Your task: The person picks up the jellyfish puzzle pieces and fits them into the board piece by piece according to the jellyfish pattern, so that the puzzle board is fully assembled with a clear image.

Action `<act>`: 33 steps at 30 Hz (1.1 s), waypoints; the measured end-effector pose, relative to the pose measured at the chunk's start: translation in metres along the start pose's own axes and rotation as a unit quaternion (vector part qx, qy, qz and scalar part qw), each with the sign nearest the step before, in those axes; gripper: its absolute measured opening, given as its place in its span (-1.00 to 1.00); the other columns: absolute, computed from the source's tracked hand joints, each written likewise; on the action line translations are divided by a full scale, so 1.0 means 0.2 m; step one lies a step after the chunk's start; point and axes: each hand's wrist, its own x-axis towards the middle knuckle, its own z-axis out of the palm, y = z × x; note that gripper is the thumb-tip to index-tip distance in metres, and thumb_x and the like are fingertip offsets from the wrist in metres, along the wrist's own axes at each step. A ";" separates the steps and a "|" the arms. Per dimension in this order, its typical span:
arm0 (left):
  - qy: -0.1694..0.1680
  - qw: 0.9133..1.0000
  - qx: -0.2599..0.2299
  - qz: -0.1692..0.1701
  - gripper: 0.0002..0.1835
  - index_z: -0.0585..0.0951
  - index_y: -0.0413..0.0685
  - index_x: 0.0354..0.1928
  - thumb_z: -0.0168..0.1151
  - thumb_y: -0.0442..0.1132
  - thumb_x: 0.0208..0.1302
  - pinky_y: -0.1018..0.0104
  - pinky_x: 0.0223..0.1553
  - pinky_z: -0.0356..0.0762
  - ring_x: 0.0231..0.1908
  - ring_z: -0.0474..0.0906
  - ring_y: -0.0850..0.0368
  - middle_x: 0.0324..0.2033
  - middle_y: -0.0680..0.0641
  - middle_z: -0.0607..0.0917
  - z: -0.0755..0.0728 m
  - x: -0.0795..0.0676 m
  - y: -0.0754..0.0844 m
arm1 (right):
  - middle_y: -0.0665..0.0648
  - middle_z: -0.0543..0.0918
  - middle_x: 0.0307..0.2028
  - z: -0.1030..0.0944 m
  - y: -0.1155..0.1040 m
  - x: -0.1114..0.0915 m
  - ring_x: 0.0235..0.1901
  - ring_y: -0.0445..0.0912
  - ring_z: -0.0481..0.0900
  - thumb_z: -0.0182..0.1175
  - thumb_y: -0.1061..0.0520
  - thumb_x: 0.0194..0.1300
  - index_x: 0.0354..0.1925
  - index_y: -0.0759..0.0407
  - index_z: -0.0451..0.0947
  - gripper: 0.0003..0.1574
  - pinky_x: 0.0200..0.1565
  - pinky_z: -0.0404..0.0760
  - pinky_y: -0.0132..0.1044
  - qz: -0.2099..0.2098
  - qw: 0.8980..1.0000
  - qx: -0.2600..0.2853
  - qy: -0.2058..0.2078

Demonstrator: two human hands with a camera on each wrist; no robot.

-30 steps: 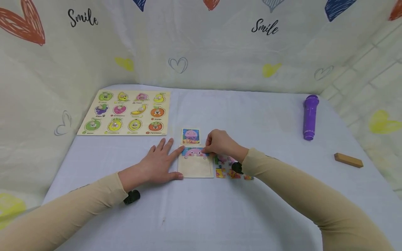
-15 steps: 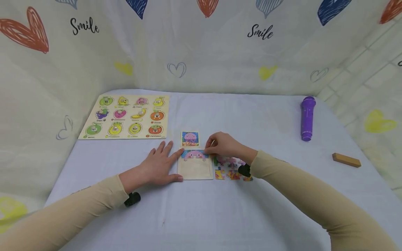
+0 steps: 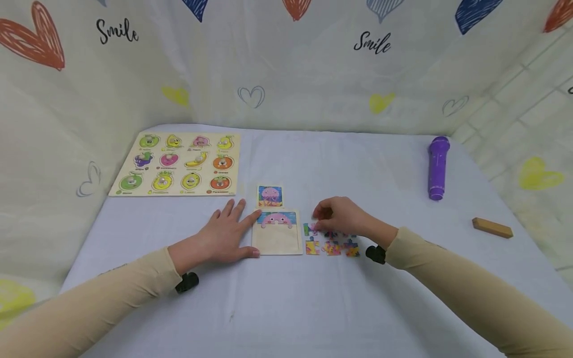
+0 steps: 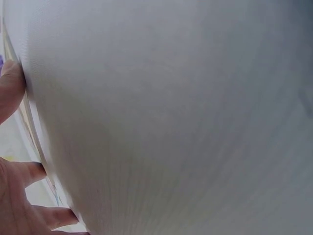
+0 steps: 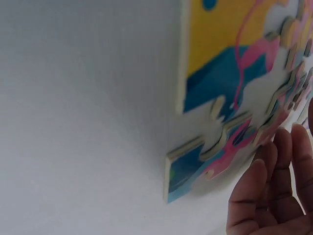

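Note:
In the head view my left hand (image 3: pixel 224 236) lies spread flat, its index fingertip and thumb touching the left edge of a square wooden puzzle tray (image 3: pixel 276 243). Across the tray's top sits an assembled strip (image 3: pixel 276 219) showing a pink face on blue. My right hand (image 3: pixel 342 216) is over the loose jigsaw pieces (image 3: pixel 332 248) right of the tray, its fingers loosely bent with a gap to the thumb. The thumb tip is close to the upper-left piece (image 3: pixel 309 229); contact is unclear. In the right wrist view the fingers (image 5: pixel 247 196) are beside the pieces (image 5: pixel 212 161), pinching none visibly.
A small jellyfish picture card (image 3: pixel 270 196) lies just above the tray. A fruit puzzle board (image 3: pixel 179 191) is at the back left. To the right are a purple toy microphone (image 3: pixel 437 169) and a wooden block (image 3: pixel 492 227). A printed curtain (image 3: pixel 304 69) hangs behind the table.
My right hand has left the top strip's right end and moved right, over the loose pieces. My left hand has stayed on the tray edge. The head view shifted slightly.

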 end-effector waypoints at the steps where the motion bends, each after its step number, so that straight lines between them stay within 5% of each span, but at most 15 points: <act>1: -0.001 1.000 0.001 0.000 0.03 0.12 0.10 0.62 0.27 0.38 0.25 -0.44 0.40 0.14 0.56 -0.09 -0.48 0.59 -0.38 0.03 0.00 0.00 0.00 | 0.03 0.73 -0.21 0.01 0.00 0.00 -0.23 -0.10 0.56 0.42 0.06 0.31 -0.12 0.12 0.70 -0.78 -0.05 0.60 -0.20 -0.003 1.000 -0.004 -0.001; 11: -0.002 1.000 0.003 -0.001 0.03 0.12 0.09 0.62 0.27 0.38 0.25 -0.43 0.40 0.14 0.56 -0.10 -0.48 0.59 -0.38 0.03 0.00 0.00 0.00 | 0.04 0.66 -0.23 0.05 -0.06 -0.02 -0.23 -0.08 0.51 0.46 0.09 0.26 -0.20 0.12 0.66 -0.80 -0.09 0.57 -0.21 -0.008 0.999 -0.045 0.005; 24: 0.002 1.000 0.012 -0.002 0.03 0.13 0.08 0.62 0.27 0.38 0.26 -0.43 0.39 0.16 0.56 -0.07 -0.48 0.58 -0.39 0.04 -0.01 0.00 -0.01 | 0.02 0.68 -0.36 0.02 -0.15 0.01 -0.32 -0.11 0.53 0.35 0.13 0.38 -0.27 0.12 0.61 -0.89 -0.15 0.51 -0.25 -0.037 0.998 0.052 0.013; 33: 0.003 1.000 0.011 0.004 0.03 0.13 0.11 0.62 0.22 0.42 0.26 -0.43 0.38 0.18 0.55 -0.05 -0.49 0.58 -0.39 0.05 0.01 0.01 -0.02 | 0.03 0.71 -0.41 0.15 -0.33 0.15 -0.38 -0.16 0.54 0.39 0.08 0.35 -0.24 0.15 0.70 -0.85 -0.28 0.50 -0.39 -0.001 0.995 0.098 -0.018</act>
